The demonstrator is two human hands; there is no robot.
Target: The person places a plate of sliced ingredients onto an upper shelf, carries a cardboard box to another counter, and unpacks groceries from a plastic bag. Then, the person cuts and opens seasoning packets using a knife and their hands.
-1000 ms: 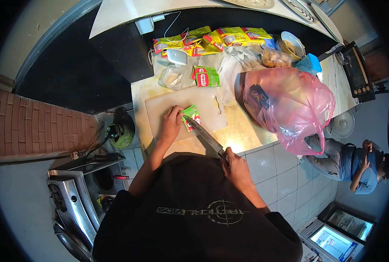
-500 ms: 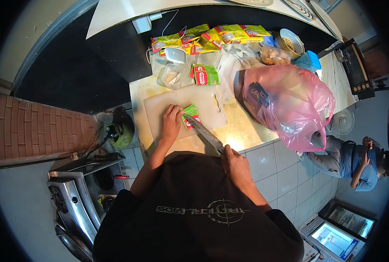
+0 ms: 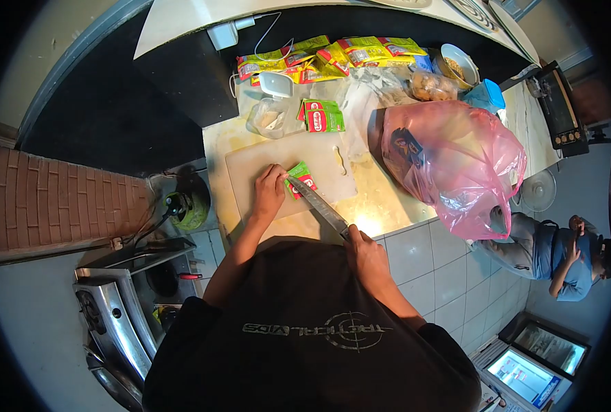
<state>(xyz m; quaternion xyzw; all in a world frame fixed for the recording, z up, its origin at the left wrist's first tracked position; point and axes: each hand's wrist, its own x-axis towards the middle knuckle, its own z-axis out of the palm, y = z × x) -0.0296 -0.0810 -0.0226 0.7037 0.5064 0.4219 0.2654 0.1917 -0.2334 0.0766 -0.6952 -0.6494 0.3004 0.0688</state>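
My right hand [image 3: 369,257] is closed round the handle of a long kitchen knife [image 3: 323,209]. Its blade slants up and left across a green and red sachet [image 3: 301,180], with the tip at the sachet's left edge. My left hand [image 3: 272,184] pinches that edge beside the tip. Under the sachet lies a white cutting board [image 3: 250,159] with a handle slot at its right. Just beyond the board, more green and red sachets [image 3: 323,116] lie stacked. To their left stands a small clear plastic tub [image 3: 270,118] with something pale inside, its lid raised.
A big pink plastic bag [image 3: 453,154] fills the counter's right side. Yellow packets [image 3: 312,62] line the back, near a bowl [image 3: 456,66], a clear container of brown food [image 3: 432,87] and a blue container [image 3: 485,96]. Another person [image 3: 559,254] is at far right.
The knife has shifted slightly left, with my right hand moving along. The sachet's top edge looks a little more bent. My left hand stays almost in place.
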